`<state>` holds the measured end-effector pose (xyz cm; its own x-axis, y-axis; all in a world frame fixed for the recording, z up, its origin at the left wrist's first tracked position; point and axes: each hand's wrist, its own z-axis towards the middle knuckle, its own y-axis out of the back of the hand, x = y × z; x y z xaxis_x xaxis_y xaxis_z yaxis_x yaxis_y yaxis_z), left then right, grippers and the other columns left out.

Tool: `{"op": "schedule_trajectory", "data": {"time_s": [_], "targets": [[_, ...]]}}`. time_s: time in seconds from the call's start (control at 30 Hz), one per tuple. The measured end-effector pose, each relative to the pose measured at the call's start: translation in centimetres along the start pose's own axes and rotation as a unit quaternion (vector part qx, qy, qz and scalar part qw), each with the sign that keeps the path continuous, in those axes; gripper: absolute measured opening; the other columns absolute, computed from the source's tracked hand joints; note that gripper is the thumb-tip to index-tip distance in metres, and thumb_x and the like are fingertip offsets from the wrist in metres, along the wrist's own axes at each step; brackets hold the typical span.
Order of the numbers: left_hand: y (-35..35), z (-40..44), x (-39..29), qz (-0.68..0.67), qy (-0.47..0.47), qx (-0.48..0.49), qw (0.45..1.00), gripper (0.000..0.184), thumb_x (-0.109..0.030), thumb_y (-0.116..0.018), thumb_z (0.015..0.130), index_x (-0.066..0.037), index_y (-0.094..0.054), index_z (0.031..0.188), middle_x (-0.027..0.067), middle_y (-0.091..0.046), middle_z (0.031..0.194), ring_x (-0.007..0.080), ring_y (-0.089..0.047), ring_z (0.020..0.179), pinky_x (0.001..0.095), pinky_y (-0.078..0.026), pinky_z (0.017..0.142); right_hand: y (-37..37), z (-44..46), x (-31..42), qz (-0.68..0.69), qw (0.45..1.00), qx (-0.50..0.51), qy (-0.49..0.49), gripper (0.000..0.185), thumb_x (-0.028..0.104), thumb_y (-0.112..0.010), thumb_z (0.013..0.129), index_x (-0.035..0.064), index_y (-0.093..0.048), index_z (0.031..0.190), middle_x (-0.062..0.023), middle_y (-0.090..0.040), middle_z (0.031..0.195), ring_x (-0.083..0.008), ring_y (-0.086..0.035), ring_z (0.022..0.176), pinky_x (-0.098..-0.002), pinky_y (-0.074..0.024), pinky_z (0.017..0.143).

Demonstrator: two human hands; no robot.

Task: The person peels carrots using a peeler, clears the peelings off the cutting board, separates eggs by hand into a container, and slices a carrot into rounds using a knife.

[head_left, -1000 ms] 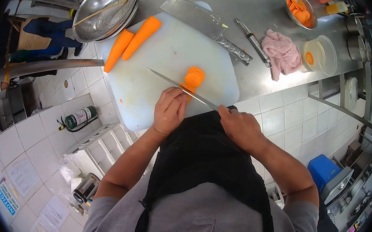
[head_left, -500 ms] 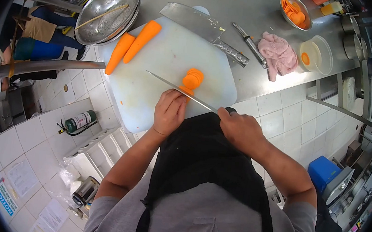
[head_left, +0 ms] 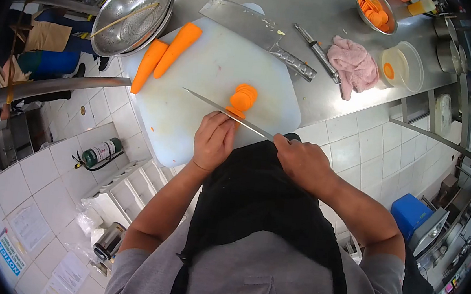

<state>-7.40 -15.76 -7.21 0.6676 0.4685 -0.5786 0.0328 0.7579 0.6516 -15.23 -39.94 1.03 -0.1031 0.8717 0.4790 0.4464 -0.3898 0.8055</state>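
Observation:
My right hand (head_left: 306, 164) grips the handle of a knife (head_left: 208, 102), whose long thin blade lies across a carrot (head_left: 235, 112) near the cutting board's front edge. Bent fingers of my left hand (head_left: 213, 140) press on the carrot just behind the blade, and most of that piece is hidden by hand and blade. Several round carrot slices (head_left: 244, 96) lean in a stack just beyond the knife. Two whole peeled carrots, an upper one (head_left: 178, 49) and a lower one (head_left: 149, 66), lie side by side at the left of the white cutting board (head_left: 209, 65).
A cleaver (head_left: 247, 24) lies across the board's far edge, beside a peeler (head_left: 316, 51) and a pink cloth (head_left: 353, 65). Farther right are a bowl of carrot slices (head_left: 376, 12) and a plastic tub (head_left: 403, 67). A colander (head_left: 133, 15) stands far left; another person (head_left: 47, 38) is beyond it.
The view has shifted slightly. Both hands, the knife and the carrots keep nearly the same places relative to the board.

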Motion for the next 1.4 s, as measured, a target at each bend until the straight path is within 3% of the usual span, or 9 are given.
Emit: {"op": "schedule_trajectory", "data": {"time_s": [0.27, 0.6, 0.7, 0.87, 1.17, 1.4], "targets": [[-0.1, 0.3, -0.1, -0.004, -0.006, -0.007, 1.0, 0.02, 0.011, -0.074, 0.08, 0.006, -0.07, 0.099, 0.0172, -0.068, 0.106, 0.0365, -0.068, 0.097, 0.0421, -0.058, 0.085, -2.3, 3.5, -0.7, 0.012, 1.0, 0.001, -0.004, 0.012, 0.006, -0.057, 0.094, 0.0022, -0.052, 0.104, -0.0191, -0.07, 0.073, -0.04, -0.073, 0.069, -0.0511, -0.0577, 0.06], [0.0, -0.3, 0.2, 0.013, -0.015, -0.003, 1.0, 0.02, 0.009, -0.075, 0.078, 0.004, -0.07, 0.097, 0.0167, -0.067, 0.105, 0.0377, -0.068, 0.096, 0.043, -0.058, 0.084, 0.5, -1.4, 0.7, -0.024, 0.999, -0.02, -0.007, 0.012, 0.012, -0.057, 0.099, 0.004, -0.053, 0.107, -0.015, -0.068, 0.071, -0.0366, -0.07, 0.062, -0.0476, -0.0572, 0.056], [0.0, 0.0, 0.0, 0.01, -0.015, -0.006, 1.0, 0.02, 0.009, -0.075, 0.078, 0.004, -0.07, 0.097, 0.0167, -0.067, 0.105, 0.0378, -0.068, 0.095, 0.043, -0.058, 0.083, -0.3, -1.6, 0.3, -0.019, 0.999, -0.028, -0.019, 0.015, 0.015, -0.063, 0.098, 0.0074, -0.051, 0.102, -0.0128, -0.063, 0.066, -0.0371, -0.067, 0.058, -0.0472, -0.0543, 0.052], [0.0, 0.1, 0.0, 0.01, -0.015, -0.008, 1.0, 0.02, 0.01, -0.075, 0.078, 0.005, -0.07, 0.097, 0.0167, -0.067, 0.106, 0.0376, -0.068, 0.096, 0.043, -0.058, 0.083, -0.3, -0.2, 0.4, -0.008, 1.0, -0.002, -0.005, 0.01, 0.008, -0.056, 0.097, 0.0038, -0.052, 0.105, -0.0171, -0.07, 0.072, -0.0368, -0.073, 0.066, -0.0471, -0.0581, 0.057], [0.0, 0.0, 0.0, -0.005, -0.01, -0.014, 1.0, 0.021, 0.012, -0.075, 0.079, 0.005, -0.071, 0.099, 0.0171, -0.069, 0.105, 0.0358, -0.068, 0.095, 0.0415, -0.058, 0.083, -2.3, 3.8, -0.2, 0.001, 1.0, -0.001, -0.003, 0.009, 0.007, -0.055, 0.096, 0.0027, -0.053, 0.104, -0.0182, -0.071, 0.073, -0.0387, -0.074, 0.069, -0.0497, -0.059, 0.061], [0.0, 0.0, 0.1, -0.004, -0.013, -0.015, 1.0, 0.022, 0.01, -0.076, 0.076, 0.005, -0.07, 0.096, 0.017, -0.068, 0.104, 0.0374, -0.069, 0.094, 0.0431, -0.059, 0.081, 0.3, 0.9, 0.7, 0.007, 1.0, -0.003, 0.004, 0.012, 0.012, -0.057, 0.099, 0.0032, -0.054, 0.107, -0.0166, -0.07, 0.071, -0.0382, -0.072, 0.066, -0.0496, -0.0576, 0.059]]}}
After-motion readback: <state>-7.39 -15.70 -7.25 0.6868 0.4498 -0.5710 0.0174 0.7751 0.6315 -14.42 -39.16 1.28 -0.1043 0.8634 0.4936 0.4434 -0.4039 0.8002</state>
